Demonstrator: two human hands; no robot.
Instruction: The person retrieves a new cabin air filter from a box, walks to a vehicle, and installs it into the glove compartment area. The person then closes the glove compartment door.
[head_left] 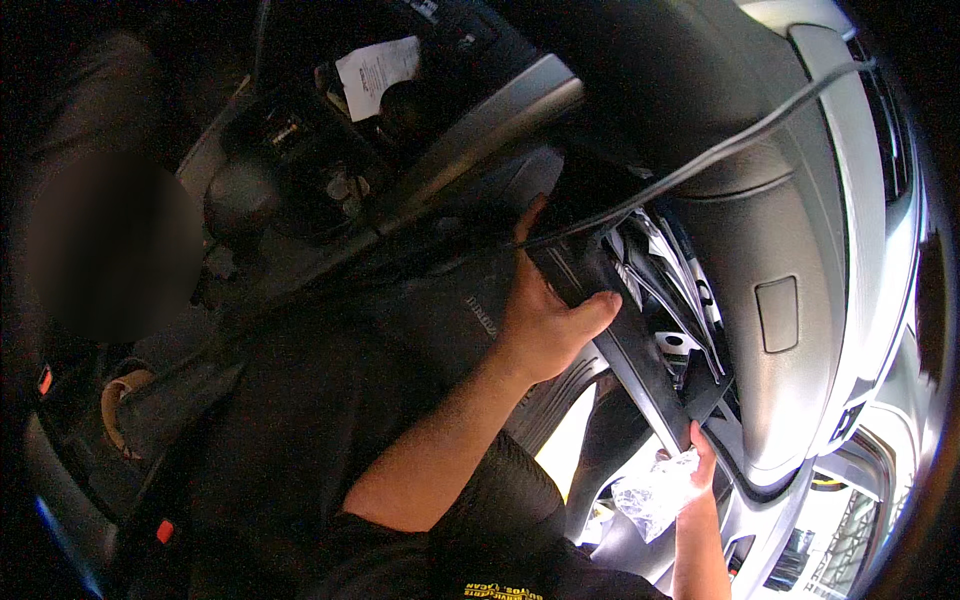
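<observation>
My left hand (550, 325) grips the left end of a dark, long-edged glove box lid (630, 350), thumb over its rim and a finger up along its side. At the lid's right end my right hand (700, 465) holds a crumpled clear plastic bag (650, 497), its thumb pointing up beside the lid. Most of that hand's fingers are hidden by the bag. Behind the lid, the open compartment contains white and dark papers (665, 260). A flat black piece (708, 388) sticks up close to my right thumb.
A thin grey cable (740, 150) runs across the dashboard (770, 230) and down past my left hand. Left of me lies the centre console (300, 170), with a white paper (378, 75) on it. A person (110, 245) is dimly visible at far left. Bright light enters at the right.
</observation>
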